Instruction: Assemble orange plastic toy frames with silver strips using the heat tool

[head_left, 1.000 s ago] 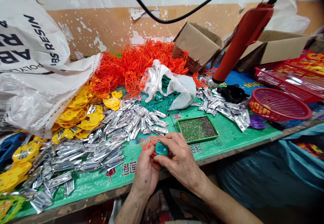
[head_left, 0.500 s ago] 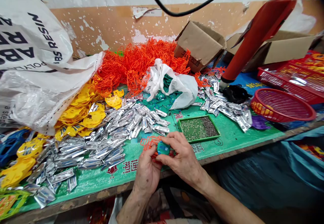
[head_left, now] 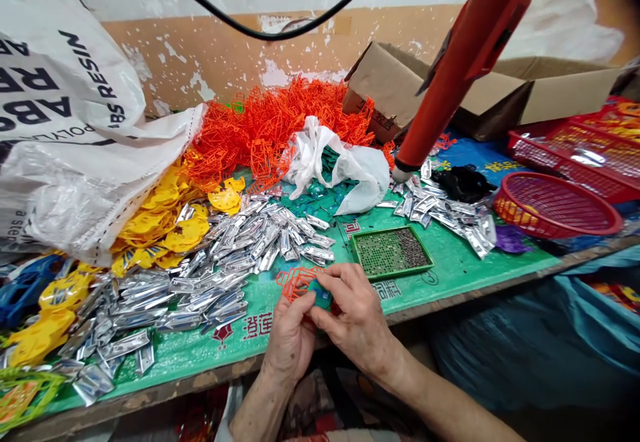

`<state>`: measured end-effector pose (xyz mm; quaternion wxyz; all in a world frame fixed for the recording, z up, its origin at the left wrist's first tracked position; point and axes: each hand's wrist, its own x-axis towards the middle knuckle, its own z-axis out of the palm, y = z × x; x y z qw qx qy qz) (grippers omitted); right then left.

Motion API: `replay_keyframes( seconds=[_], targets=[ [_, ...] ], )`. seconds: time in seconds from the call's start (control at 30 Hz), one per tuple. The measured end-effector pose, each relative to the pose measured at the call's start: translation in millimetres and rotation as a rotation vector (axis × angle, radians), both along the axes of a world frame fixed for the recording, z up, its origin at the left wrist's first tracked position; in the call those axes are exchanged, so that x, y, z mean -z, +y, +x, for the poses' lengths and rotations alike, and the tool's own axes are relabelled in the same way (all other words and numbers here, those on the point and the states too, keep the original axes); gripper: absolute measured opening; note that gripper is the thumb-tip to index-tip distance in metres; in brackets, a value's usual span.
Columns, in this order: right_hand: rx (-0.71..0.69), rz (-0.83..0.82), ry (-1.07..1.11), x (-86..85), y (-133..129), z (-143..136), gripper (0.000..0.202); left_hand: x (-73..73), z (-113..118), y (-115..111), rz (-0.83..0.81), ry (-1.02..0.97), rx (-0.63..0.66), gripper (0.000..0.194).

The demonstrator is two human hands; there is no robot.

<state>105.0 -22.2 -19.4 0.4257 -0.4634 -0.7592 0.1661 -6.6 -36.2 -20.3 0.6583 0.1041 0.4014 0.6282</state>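
Near the front edge of the table, my left hand (head_left: 290, 337) is closed on an orange plastic frame (head_left: 294, 282) that juts out past the fingers. A small teal plastic piece (head_left: 321, 295) lies against the frame, its lower part covered by fingers. My right hand (head_left: 359, 315) pinches this teal piece from the right, thumb and fingers meeting over it. Just beyond the right hand is a green tray (head_left: 356, 250) of small metal screws. To the left of the hands spreads a heap of shiny silver plastic pieces (head_left: 200, 292).
A red electric screwdriver (head_left: 460, 69) hangs above the table. Orange frames (head_left: 280, 122) pile up behind a white plastic bag (head_left: 363, 174). Yellow parts (head_left: 155, 219) spill from a large printed sack (head_left: 100, 182) at left. Cardboard boxes (head_left: 390, 89) and red baskets (head_left: 555, 229) stand right.
The hanging screwdriver and its black cable have swung left. My fingers have shifted slightly over the teal piece, covering more of it, and more of the orange frame shows.
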Motion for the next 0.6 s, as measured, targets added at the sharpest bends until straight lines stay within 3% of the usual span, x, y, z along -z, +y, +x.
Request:
replay_keyframes(
  seconds=[0.27,0.6],
  targets=[
    [-0.005,-0.04,0.115,-1.9,-3.3,1.5,0.041,1.8,-0.4,1.3,0.03,-0.001,0.002,0.021],
    [-0.031,-0.156,0.211,-2.1,0.2,3.5,0.038,5.1,0.7,1.3,0.073,0.04,0.005,0.021]
  ],
)
